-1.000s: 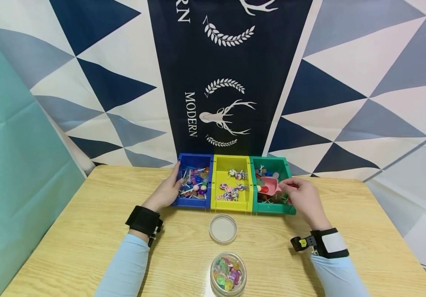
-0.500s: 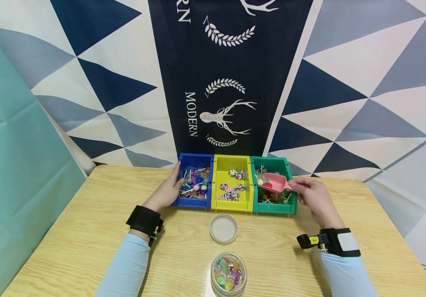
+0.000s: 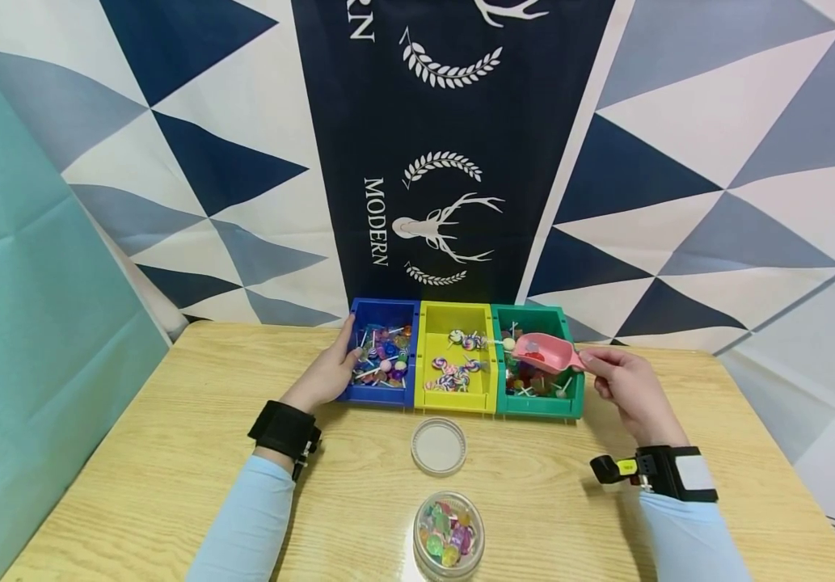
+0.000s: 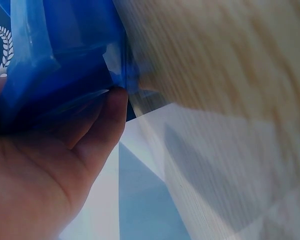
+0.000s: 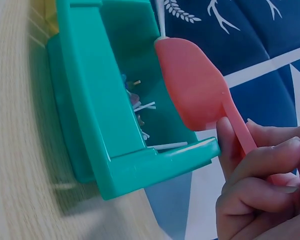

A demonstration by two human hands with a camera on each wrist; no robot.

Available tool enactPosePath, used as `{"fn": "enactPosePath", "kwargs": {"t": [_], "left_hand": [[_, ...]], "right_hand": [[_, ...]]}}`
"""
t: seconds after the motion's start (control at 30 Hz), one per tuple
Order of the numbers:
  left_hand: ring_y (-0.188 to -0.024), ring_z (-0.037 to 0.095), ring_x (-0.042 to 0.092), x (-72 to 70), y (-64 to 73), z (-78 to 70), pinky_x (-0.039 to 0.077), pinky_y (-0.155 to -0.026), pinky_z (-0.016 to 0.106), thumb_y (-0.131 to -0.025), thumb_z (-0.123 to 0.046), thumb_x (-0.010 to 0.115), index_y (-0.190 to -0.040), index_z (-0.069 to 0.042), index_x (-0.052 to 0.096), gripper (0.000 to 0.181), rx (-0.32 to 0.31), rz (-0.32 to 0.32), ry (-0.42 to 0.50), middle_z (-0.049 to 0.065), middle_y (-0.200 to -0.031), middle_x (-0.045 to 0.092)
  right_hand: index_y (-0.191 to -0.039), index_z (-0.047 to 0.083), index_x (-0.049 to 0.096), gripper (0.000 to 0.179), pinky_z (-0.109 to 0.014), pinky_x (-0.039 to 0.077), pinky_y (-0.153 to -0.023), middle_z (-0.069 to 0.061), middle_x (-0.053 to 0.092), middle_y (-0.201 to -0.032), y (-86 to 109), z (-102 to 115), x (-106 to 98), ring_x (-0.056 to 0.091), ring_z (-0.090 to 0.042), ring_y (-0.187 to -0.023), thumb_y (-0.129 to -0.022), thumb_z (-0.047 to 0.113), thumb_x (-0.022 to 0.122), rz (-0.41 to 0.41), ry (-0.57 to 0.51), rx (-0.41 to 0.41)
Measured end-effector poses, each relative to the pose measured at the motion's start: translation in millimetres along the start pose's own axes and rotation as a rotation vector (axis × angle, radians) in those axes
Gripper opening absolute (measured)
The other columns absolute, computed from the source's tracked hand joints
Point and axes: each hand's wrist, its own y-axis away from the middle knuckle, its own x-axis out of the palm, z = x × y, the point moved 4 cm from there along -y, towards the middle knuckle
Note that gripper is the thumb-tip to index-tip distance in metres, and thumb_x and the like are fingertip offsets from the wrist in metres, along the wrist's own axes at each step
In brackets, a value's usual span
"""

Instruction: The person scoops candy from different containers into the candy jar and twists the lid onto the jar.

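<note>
My right hand (image 3: 631, 392) pinches the handle of a pink scoop (image 3: 550, 353), held over the green bin (image 3: 572, 404). Red and clear candies lie in the scoop, and a pale lollipop (image 3: 508, 344) sits at its front lip with its stick toward the yellow bin (image 3: 428, 323). From the right wrist view, the scoop (image 5: 190, 85) shows its underside above the green bin's rim. At the far left of the row, my left hand (image 3: 326, 372) grips the side wall of the blue bin (image 3: 381, 396). In the left wrist view its fingers lie along that blue wall (image 4: 65, 60).
Mixed candies and lollipops fill the blue bin, and striped lollipops (image 3: 453, 376) lie in the yellow one. Before the row are a round clear lid (image 3: 438, 447) and a jar of wrapped candies (image 3: 449, 535) on the wooden table (image 3: 533, 501). A patterned cloth (image 3: 242, 202) hangs behind.
My right hand has drawn the scoop up and to the right out of the green bin's candies, with candies in it. The left hand stays on the blue bin.
</note>
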Motion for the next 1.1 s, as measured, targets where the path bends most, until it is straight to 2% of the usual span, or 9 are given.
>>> {"fn": "enactPosePath", "kwargs": {"t": [0.3,0.47,0.6,0.77,0.93,1.0,1.1], "left_hand": [[-0.148,0.032,0.019,-0.1,-0.5,0.9,0.018,-0.118,0.049,-0.11,-0.021,0.035,-0.162,-0.017,-0.002,0.063,0.003,-0.007,-0.012,0.013,-0.165,0.011],[-0.148,0.034,0.019,-0.1,-0.5,0.8,0.018,-0.118,0.05,-0.11,-0.02,0.035,-0.162,-0.016,-0.001,0.063,0.007,-0.004,-0.011,0.014,-0.165,0.012],[-0.148,0.034,0.019,-0.1,-0.4,0.9,0.018,-0.118,0.05,-0.11,-0.02,0.035,-0.162,-0.016,0.0,0.063,0.006,-0.006,-0.004,0.013,-0.165,0.012],[-0.149,0.032,0.018,-0.2,-0.9,0.8,0.017,-0.118,0.049,-0.11,-0.021,0.035,-0.162,-0.017,-0.001,0.063,0.0,-0.006,0.005,0.012,-0.165,0.011],[-0.149,0.031,0.017,-0.3,-0.4,0.0,0.016,-0.119,0.049,-0.11,-0.02,0.034,-0.162,-0.018,-0.002,0.063,-0.004,-0.001,0.011,0.011,-0.166,0.009],[-0.149,0.031,0.017,-0.4,-0.2,-0.1,0.016,-0.119,0.049,-0.11,-0.02,0.034,-0.162,-0.018,-0.002,0.063,-0.004,-0.001,0.01,0.011,-0.166,0.01],[-0.149,0.032,0.018,-0.6,0.1,-0.5,0.017,-0.118,0.049,-0.11,-0.02,0.034,-0.162,-0.018,-0.002,0.063,-0.002,-0.002,0.01,0.011,-0.166,0.01]], "right_hand": [[-0.107,0.011,0.07,0.017,-0.024,0.035,-0.052,0.008,0.057,-0.08,3.1,5,-4,0.044,-0.008,-0.058,-0.102,0.025,0.06,0.018,-0.082,-0.002],[-0.102,0.015,0.072,0.013,-0.028,0.03,-0.049,0.006,0.057,-0.077,7.9,15,-1,0.041,-0.01,-0.054,-0.101,0.023,0.061,0.092,-0.138,-0.06],[-0.104,0.013,0.073,0.014,-0.035,0.024,-0.049,0.003,0.056,-0.075,13.3,25,6,0.038,-0.012,-0.051,-0.101,0.02,0.061,0.184,-0.134,-0.123],[-0.107,0.005,0.072,0.018,-0.035,0.026,-0.047,0.0,0.054,-0.075,24.6,40,19,0.036,-0.016,-0.048,-0.102,0.016,0.059,0.297,-0.047,-0.175],[-0.108,-0.002,0.069,0.024,-0.032,0.032,-0.043,-0.002,0.04,-0.06,37.2,53,31,0.033,-0.021,-0.045,-0.1,0.019,0.062,0.389,0.127,-0.203],[-0.106,0.0,0.07,0.021,-0.031,0.033,-0.043,-0.007,0.044,-0.061,41.8,57,36,0.035,-0.022,-0.044,-0.1,0.018,0.062,0.449,0.169,-0.229],[-0.104,0.005,0.072,0.015,-0.029,0.039,-0.046,-0.012,0.055,-0.071,49.8,62,47,0.042,-0.022,-0.05,-0.1,0.014,0.062,0.573,0.212,-0.289]]}}
